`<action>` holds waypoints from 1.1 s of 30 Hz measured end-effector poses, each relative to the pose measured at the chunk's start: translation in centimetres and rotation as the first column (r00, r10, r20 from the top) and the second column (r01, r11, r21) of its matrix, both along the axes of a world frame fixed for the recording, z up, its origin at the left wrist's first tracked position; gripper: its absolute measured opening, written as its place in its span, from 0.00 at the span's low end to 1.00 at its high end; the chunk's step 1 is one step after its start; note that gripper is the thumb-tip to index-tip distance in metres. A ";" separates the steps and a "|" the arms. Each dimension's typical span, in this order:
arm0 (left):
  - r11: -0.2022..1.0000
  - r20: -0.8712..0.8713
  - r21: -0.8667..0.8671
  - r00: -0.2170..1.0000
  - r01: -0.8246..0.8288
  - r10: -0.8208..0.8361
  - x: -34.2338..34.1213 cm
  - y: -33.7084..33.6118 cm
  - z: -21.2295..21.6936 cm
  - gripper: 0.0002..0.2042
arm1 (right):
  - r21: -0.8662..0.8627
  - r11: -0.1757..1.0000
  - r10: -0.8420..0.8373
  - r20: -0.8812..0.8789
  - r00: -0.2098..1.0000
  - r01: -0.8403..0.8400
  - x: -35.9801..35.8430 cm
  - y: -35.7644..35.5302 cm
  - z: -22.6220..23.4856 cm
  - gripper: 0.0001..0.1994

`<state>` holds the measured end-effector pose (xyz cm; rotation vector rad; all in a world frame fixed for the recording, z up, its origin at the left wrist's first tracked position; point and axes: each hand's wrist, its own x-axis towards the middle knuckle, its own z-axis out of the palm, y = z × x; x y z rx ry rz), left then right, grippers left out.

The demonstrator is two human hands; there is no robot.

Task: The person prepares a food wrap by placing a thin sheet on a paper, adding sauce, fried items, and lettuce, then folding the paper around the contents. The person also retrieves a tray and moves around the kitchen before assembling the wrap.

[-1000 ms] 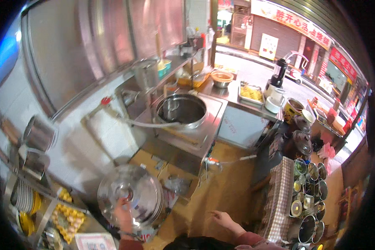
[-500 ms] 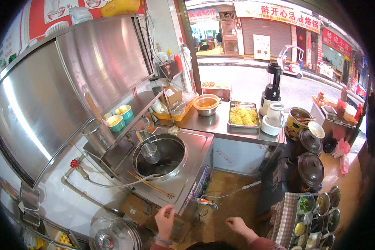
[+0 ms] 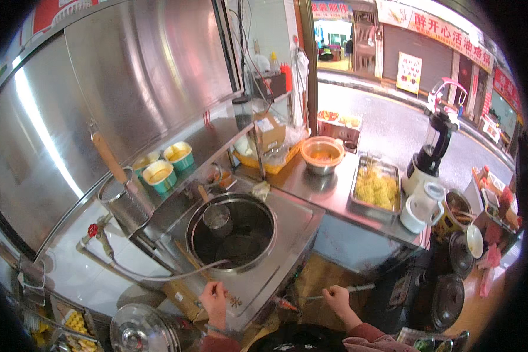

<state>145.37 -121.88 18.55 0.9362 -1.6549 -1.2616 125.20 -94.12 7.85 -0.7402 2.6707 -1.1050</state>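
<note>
My left hand is above the front edge of the steel stove top, its fingers curled in with nothing visible in them. Close beside it, partly covered, is the tip of a pair of long wooden sticks lying on the stove. My right hand hangs over the floor, to the right of the stove, in a loose fist that appears to hold nothing. Ahead of my left hand, a large round pot is set into the stove. A wire strainer with a wooden handle rests inside it, and a thin hose reaches its near rim.
Teal bowls and a tall cylindrical strainer stand on the left ledge. On the back counter are an orange-rimmed bowl, a tray of yellow food and a blender. Dark lidded pots stand at right; a steel lid is lower left.
The view has turned left and drawn nearer the stove. Both hands are higher in the picture, the left one closer to the sticks. The rack of small dishes has mostly left the lower right.
</note>
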 end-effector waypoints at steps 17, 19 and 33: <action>0.759 0.082 -0.170 0.759 -0.628 0.646 -3.3 0.7 -1.6 0.17 | -0.575 0.708 0.248 -0.342 0.907 -0.410 -35.6 -20.7 13.4 0.27; 0.702 0.211 -0.213 0.670 -0.679 0.712 -6.0 1.5 -2.2 0.18 | -0.592 0.699 0.066 -0.506 0.860 -0.402 -44.7 -26.0 18.0 0.25; 0.347 0.185 -0.363 0.298 -0.865 0.936 -14.6 7.8 2.6 0.12 | -0.573 0.778 -0.114 -0.534 0.838 -0.259 -74.0 -54.4 35.1 0.22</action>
